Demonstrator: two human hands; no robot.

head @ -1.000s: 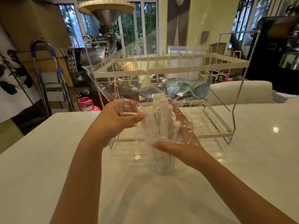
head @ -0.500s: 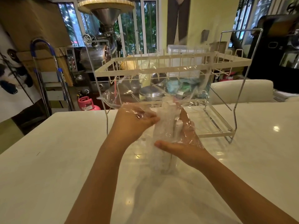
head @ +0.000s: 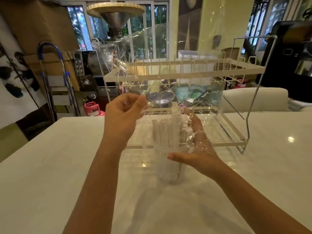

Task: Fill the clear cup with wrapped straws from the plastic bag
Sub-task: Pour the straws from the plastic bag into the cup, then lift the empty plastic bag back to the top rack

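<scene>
A clear cup stands on the white table in front of me. A bunch of white wrapped straws stands upright in it, sticking out above the rim. The clear plastic bag is lifted above the straws, its lower edge still around their tops. My left hand pinches the bag's edge up and to the left of the cup. My right hand is cupped with fingers spread against the right side of the straws, under the bag film.
A two-tier white wire dish rack stands on the table just behind the cup. A cream chair back is behind the table at right. Beyond the far edge are a metal machine with a funnel and a pink gas canister.
My left hand has pulled the bag upward and leftward off the straws. The straws now stand exposed in the cup. My right hand has opened from gripping the bundle to resting beside it.
</scene>
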